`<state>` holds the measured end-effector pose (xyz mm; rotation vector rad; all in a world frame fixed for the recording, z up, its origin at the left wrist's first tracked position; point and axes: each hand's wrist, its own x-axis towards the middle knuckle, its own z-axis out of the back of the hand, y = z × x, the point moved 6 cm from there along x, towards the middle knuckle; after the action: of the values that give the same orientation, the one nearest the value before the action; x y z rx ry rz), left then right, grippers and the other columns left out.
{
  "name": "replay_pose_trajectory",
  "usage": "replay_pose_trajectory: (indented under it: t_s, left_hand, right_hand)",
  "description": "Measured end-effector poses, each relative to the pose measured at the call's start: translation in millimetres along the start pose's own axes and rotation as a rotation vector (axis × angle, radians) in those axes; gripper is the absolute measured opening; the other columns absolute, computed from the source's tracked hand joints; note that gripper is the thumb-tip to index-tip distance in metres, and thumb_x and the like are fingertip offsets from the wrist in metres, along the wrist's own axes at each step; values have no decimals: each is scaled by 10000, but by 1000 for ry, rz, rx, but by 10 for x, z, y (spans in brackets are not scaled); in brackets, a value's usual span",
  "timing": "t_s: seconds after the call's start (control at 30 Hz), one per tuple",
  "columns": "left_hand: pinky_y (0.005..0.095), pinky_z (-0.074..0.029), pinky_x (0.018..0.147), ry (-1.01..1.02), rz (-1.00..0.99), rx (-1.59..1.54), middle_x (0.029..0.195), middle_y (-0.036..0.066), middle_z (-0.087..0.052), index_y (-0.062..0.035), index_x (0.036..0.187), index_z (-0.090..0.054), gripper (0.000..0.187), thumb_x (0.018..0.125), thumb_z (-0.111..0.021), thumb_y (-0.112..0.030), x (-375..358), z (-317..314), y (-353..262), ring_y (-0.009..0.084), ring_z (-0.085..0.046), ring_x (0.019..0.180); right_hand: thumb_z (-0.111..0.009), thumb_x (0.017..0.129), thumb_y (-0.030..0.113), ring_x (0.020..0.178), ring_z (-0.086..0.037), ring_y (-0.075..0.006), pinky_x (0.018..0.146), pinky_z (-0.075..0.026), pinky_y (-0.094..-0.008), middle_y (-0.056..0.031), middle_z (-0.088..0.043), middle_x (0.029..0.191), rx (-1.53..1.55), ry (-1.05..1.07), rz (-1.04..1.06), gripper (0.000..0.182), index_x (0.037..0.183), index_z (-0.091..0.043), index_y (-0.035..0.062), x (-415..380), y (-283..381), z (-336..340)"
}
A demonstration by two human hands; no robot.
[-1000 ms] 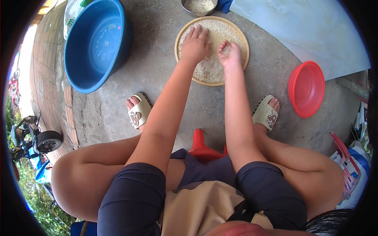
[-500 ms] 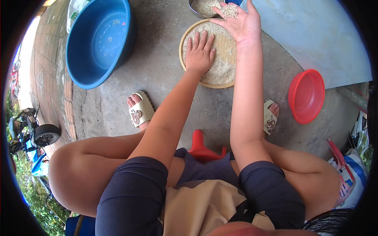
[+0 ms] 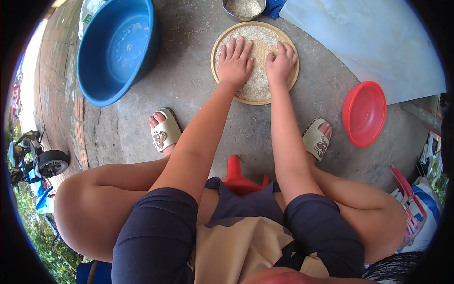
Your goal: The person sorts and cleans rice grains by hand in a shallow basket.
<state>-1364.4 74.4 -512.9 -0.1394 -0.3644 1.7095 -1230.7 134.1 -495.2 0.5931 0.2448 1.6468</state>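
A round woven tray (image 3: 255,101) lies on the concrete floor, spread with pale rice grains (image 3: 257,85). My left hand (image 3: 235,64) rests palm down on the rice at the tray's left side, its fingers spread. At the right side, my right hand (image 3: 281,64) is palm down over the grains, fingers a little bent and slightly apart. Its palm is hidden, but no held object shows. Just beyond the tray's far rim stands a metal bowl (image 3: 244,18) with more rice in it.
A large blue basin (image 3: 85,71) stands at the left, and a red basin (image 3: 364,113) at the right. Loose grains are scattered on the floor near the tray. A pale sheet (image 3: 369,47) covers the far right. I sit on a red plastic stool (image 3: 236,180).
My right hand was turned palm up near the metal bowl with rice grains on it. Now it is turned over and lowered onto the tray. My left hand stays on the rice.
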Motion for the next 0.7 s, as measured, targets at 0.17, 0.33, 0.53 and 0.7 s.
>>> replay_pose_trajectory:
  t_s: [0.17,0.33,0.53,0.7]
  left_hand:
    - [436,-158,1129,-54,-1,-115,1443,53,-370,-215,1347,-451,451,904,-461,-302,-6,28,31,257,-284,1362]
    - [439,-241,1089,-129,109,-399,1291,89,-532,-133,1176,-608,325,899,-482,-244,83,54,141,257,-423,1273]
    - [321,-478,864,-127,438,-757,985,163,-678,-62,1044,-683,279,909,-489,-210,83,193,286,258,-626,1024]
    - [308,-463,883,-28,672,-1342,1070,173,-647,58,1148,-582,367,948,-435,-212,40,152,424,242,-613,1023]
  right_hand:
    - [-571,796,48,979,-538,-307,861,-434,-404,-102,-574,1009,208,-14,34,193,973,-645,61,-94,-8,-107]
    - [-566,784,34,868,-576,-302,776,-466,-402,-107,-590,899,260,-16,-24,125,858,-659,70,-227,48,-107]
    - [-577,790,49,872,-581,-298,763,-477,-398,-96,-595,900,216,26,28,135,880,-673,78,-428,182,-137]
    - [-572,806,63,879,-579,-297,776,-477,-394,-94,-596,900,200,86,51,133,889,-675,78,-606,279,-153]
